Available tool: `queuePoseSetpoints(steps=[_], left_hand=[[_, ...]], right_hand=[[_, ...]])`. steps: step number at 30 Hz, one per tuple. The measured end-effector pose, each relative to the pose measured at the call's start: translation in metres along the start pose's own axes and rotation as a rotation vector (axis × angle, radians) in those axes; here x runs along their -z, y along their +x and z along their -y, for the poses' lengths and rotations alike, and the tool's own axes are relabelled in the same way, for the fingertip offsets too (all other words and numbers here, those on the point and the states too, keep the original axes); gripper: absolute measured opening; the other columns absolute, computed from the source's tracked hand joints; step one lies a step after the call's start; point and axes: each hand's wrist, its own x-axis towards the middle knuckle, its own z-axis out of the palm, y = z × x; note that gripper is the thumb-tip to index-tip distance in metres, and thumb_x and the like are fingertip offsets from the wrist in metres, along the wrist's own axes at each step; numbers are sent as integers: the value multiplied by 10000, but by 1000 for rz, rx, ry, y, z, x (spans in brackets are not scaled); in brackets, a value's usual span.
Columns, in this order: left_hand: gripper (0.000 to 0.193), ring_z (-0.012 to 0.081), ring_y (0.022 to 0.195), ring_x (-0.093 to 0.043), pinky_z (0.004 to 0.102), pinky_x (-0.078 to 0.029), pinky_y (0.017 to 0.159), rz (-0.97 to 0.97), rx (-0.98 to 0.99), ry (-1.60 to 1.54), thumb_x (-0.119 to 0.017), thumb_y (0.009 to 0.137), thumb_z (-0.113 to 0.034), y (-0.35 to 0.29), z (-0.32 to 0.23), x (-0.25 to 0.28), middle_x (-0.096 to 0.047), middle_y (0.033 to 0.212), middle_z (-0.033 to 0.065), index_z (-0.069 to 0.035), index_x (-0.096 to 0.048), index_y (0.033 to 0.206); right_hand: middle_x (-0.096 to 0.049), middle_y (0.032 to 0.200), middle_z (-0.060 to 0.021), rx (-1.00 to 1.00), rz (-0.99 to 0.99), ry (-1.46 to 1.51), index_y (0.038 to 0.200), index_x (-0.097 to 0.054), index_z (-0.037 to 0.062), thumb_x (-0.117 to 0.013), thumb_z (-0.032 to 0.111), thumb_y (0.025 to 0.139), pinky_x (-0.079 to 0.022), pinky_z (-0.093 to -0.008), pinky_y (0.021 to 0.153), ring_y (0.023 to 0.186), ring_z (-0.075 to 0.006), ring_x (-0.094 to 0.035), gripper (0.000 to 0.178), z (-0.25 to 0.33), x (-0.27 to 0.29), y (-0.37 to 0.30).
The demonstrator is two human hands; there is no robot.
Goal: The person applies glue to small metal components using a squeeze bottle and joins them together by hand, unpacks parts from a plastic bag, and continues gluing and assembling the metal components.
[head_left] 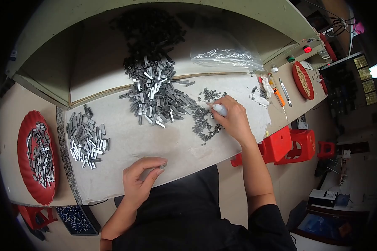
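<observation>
My left hand [139, 179] rests at the near edge of the white work mat [155, 142] and pinches a small grey metal piece [161, 167] between thumb and forefinger. My right hand [233, 118] reaches over a scatter of tiny dark parts [203, 123] and grips a small white applicator bottle [219, 109], its tip pointing left. A large heap of grey metal bars [157, 94] lies at the mat's middle back. A smaller pile of the same bars [87, 137] lies at the mat's left end.
A red tray [25, 138] with metal bars sits far left. A clear plastic bag [224, 56] lies behind the mat, dark parts [148, 29] piled beyond. Tools, small bottles and a red dish [302, 79] sit to the right. Red stools [293, 144] stand below the bench.
</observation>
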Motion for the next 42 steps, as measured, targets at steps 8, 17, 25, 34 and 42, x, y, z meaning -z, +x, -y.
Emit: queuePoseSetpoints(steps=[8,17,25,34,42], left_hand=[[136,174,778,-604,248,-461,699,7,-18,-4,-583,720,53,-5,0,2,-630,852,103,13,-602,849],[150,161,785,-604,240,-469,707,-1,0,-1,-570,741,49,-6,0,3,-627,868,102,23,-597,886],[160,150,784,-607,235,-468,699,4,-28,-30,-579,746,31,-2,-1,1,-628,884,85,5,-605,902],[165,157,787,-608,241,-461,689,19,-68,19,-594,738,13,-6,0,4,-631,883,76,-6,-609,902],[164,168,803,-606,249,-459,706,29,-50,31,-597,736,2,0,-2,6,-630,880,79,-15,-613,898]], right_hand=[[-593,730,-47,-127,-23,714,774,-551,-3,-565,-44,730,-452,-223,645,697,-99,-571,61,32,2,-33],[-590,755,-122,-340,182,1478,798,-562,-4,-602,-45,709,-458,-277,617,680,-179,-569,106,71,-28,-63],[-595,805,-157,-346,260,1819,790,-563,6,-601,-29,715,-443,-312,665,716,-210,-550,91,73,-43,-69],[-567,732,-135,-366,287,1892,779,-554,23,-616,8,708,-417,-319,670,684,-210,-531,96,79,-51,-77],[-562,735,-140,-386,250,1894,786,-552,23,-615,6,710,-417,-317,667,691,-215,-531,100,82,-55,-74]])
